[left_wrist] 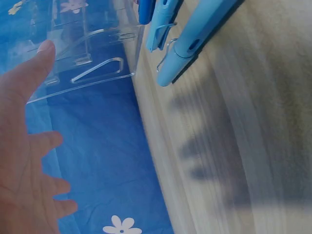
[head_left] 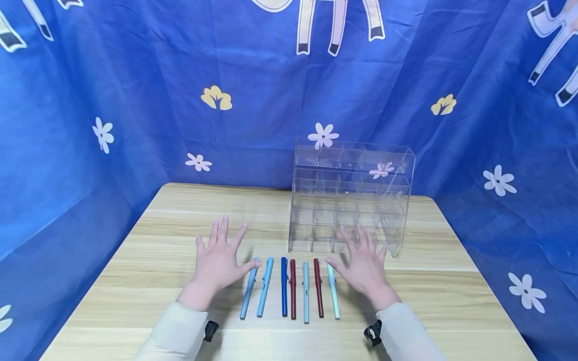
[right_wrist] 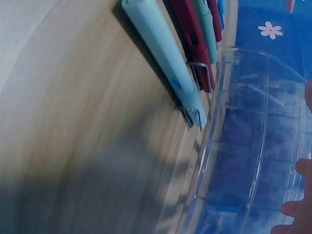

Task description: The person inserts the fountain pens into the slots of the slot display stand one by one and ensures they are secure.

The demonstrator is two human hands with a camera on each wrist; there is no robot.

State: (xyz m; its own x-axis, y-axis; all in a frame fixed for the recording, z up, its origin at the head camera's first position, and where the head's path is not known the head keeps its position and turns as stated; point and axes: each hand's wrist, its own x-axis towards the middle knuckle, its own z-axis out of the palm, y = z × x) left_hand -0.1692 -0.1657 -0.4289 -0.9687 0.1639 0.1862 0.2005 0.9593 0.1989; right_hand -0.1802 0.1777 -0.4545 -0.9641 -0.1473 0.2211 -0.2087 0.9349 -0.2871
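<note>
Several capped pens lie in a row on the table in the head view. From the left come a grey-blue pen [head_left: 249,293], a light blue pen [head_left: 265,288], a dark blue pen [head_left: 284,288], a dark red pen [head_left: 293,291], a teal pen [head_left: 306,296], another dark red pen [head_left: 318,291] and a mint pen [head_left: 334,293]. My left hand [head_left: 218,263] is spread at the row's left end, its thumb overlapping the grey-blue pen's top. Fingers spread, my right hand [head_left: 363,265] hovers beside the mint pen, fingertips overlapping the rack's lower front. Both hands are empty.
Behind the pens, right of centre, stands a clear plastic rack [head_left: 349,195] with tiers of small compartments. The wooden table [head_left: 158,260] is enclosed at the back and sides by a blue patterned cloth [head_left: 262,125]. Black straps are on both wrists.
</note>
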